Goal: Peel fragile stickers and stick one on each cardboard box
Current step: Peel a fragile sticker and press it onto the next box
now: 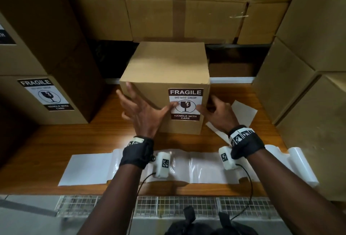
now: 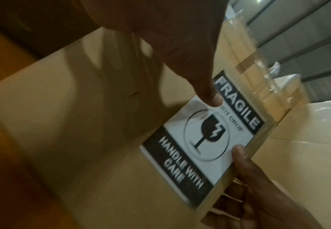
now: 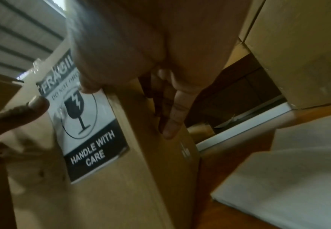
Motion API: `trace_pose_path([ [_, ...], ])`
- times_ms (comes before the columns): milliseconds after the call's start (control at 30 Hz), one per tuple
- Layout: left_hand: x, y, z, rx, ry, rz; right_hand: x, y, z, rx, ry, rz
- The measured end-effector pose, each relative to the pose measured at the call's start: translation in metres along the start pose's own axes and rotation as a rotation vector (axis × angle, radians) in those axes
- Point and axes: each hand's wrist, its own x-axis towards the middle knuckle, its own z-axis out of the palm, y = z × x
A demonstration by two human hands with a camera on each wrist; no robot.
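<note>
Fragile sticker (image 1: pixel 185 104) sits on the front face of cardboard box (image 1: pixel 166 62), near its right edge; box stands on wooden table (image 1: pixel 74 139). Left hand (image 1: pixel 142 112) fingers spread, thumb on sticker's left edge. Right hand (image 1: pixel 220 114) thumb presses the right edge; its fingers (image 3: pixel 172 117) lie flat on the box side, hidden in the head view. Both wrist views blurred.

Dim warm light; head view sharp, edges bowed; wrist views blurred; sticker (image 2: pixel 205 139) lettering smeared.

Stacked boxes (image 1: pixel 46 47) flank both sides, liner strip (image 1: pixel 196 167) across front, perhaps open behind
</note>
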Motion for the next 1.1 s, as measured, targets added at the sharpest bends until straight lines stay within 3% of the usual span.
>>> trace_pose_path([
  [467, 0.01, 0.001, -0.002, 0.075, -0.047, 0.108, 0.003, 0.008, 0.01, -0.248, -0.038, -0.065],
  [633, 0.018, 0.016, -0.005, 0.062, 0.028, 0.149, 0.008, -0.024, -0.002, -0.058, 0.17, -0.194],
  [767, 0.029, 0.022, -0.008, 0.088, 0.001, 0.162, 0.013, -0.041, -0.005, -0.143, 0.277, -0.321],
  [900, 0.031, 0.022, -0.008, 0.051, 0.011, 0.143, 0.017, -0.044, -0.003, -0.137, 0.354, -0.325],
  [1100, 0.033, 0.02, -0.012, -0.063, 0.03, 0.159, 0.02, -0.043, -0.011, -0.011, 0.355, -0.292],
])
